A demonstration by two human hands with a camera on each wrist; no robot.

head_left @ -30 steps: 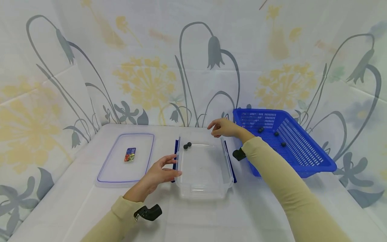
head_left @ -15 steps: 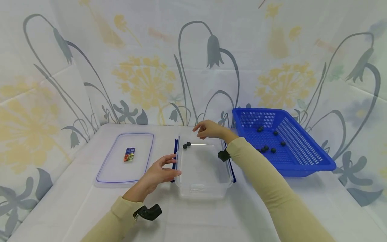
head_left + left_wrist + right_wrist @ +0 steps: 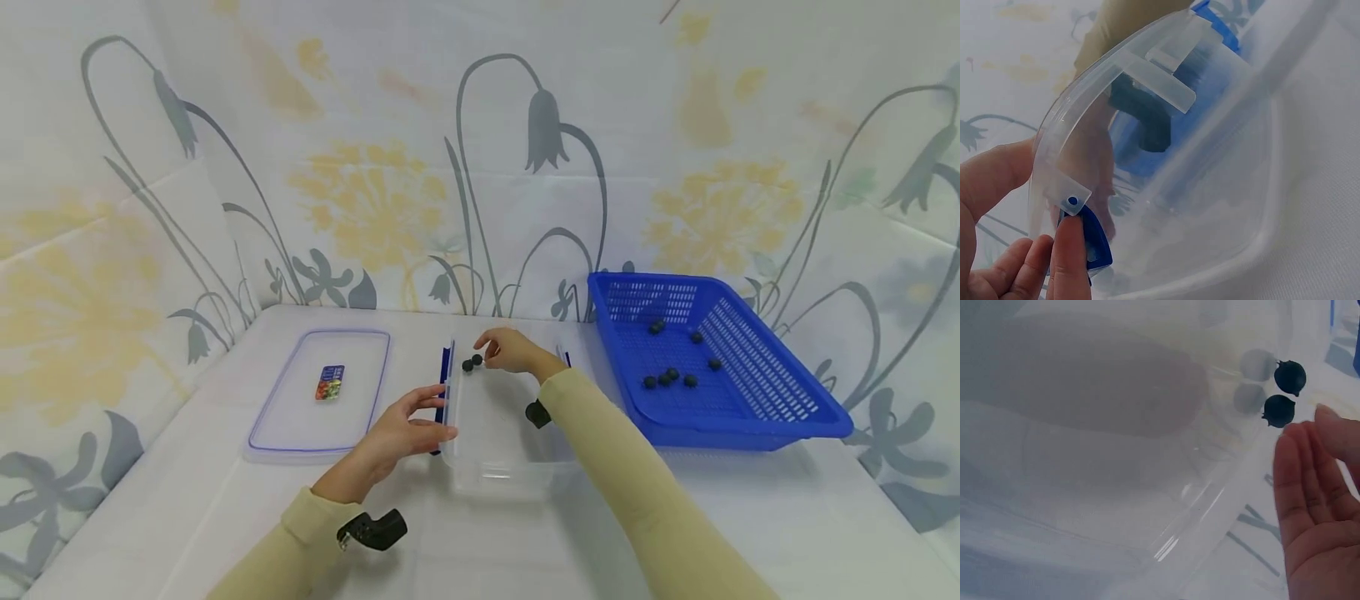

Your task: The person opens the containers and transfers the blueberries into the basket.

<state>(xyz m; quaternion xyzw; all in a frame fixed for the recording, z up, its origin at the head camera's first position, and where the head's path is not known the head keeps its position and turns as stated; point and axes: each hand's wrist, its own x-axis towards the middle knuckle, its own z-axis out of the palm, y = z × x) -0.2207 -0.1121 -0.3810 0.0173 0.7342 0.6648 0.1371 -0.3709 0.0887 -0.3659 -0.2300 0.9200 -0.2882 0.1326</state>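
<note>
A clear plastic box (image 3: 498,479) with dark blue side latches stands in the middle of the table. My left hand (image 3: 401,433) grips its left rim; in the left wrist view the fingers touch the blue latch (image 3: 1096,240). Two small dark blueberries (image 3: 1280,411) lie side by side in the box's far left corner. My right hand (image 3: 513,350) reaches in over the box, palm turned inward. Its fingertips (image 3: 1291,440) are right beside the berries, with a gap between thumb and fingers and nothing held there.
At the right stands a blue perforated basket (image 3: 738,427) with several dark berries (image 3: 690,381) on its floor. A clear lid (image 3: 292,429) with a purple-blue seal and a colourful label (image 3: 330,382) lies flat at the left. Flowered cloth rises behind the table.
My right hand has moved left and down, from beside the basket to the two berries in the box. Berries in the basket that the arm covered now show. The left hand keeps its grip.
</note>
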